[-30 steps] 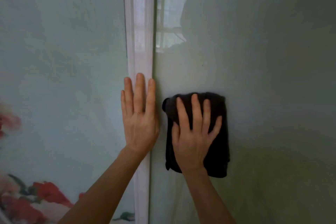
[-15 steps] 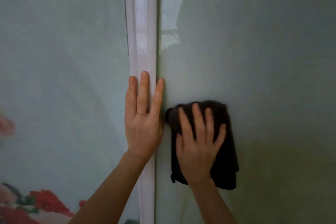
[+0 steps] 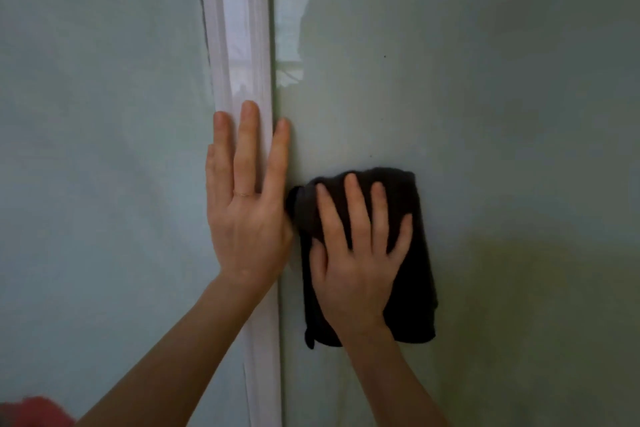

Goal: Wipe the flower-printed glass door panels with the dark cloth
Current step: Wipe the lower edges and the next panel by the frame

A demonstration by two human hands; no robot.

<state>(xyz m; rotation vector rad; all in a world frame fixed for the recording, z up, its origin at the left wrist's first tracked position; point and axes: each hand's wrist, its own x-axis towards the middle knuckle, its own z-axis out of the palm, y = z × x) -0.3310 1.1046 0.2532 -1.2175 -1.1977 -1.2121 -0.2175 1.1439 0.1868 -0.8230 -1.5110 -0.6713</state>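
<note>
Nothing to read from where I stand: no lettering, label or number shows on the glass panels (image 3: 485, 114), white frame strip (image 3: 239, 28) or dark cloth (image 3: 415, 288).

Layout, referenced to the upright frame strip (image 3: 239, 45) between the two glass panels.

The left panel (image 3: 97, 114) lies left of the strip and the right panel (image 3: 485, 80) right of it, each meeting an edge. The left hand (image 3: 247, 218) lies flat over the strip, fingers pointing up along it, the rightmost finger just over the strip's right edge; its forearm comes up across the left panel from below. The cloth (image 3: 415, 288) lies flat on the right panel, just right of the strip and just beside the left hand. The right hand (image 3: 356, 267) lies on the cloth, fingers spread upward, with cloth showing above, right of and below it. A flower print (image 3: 34, 412) sits low on the left panel, well left of the strip.
</note>
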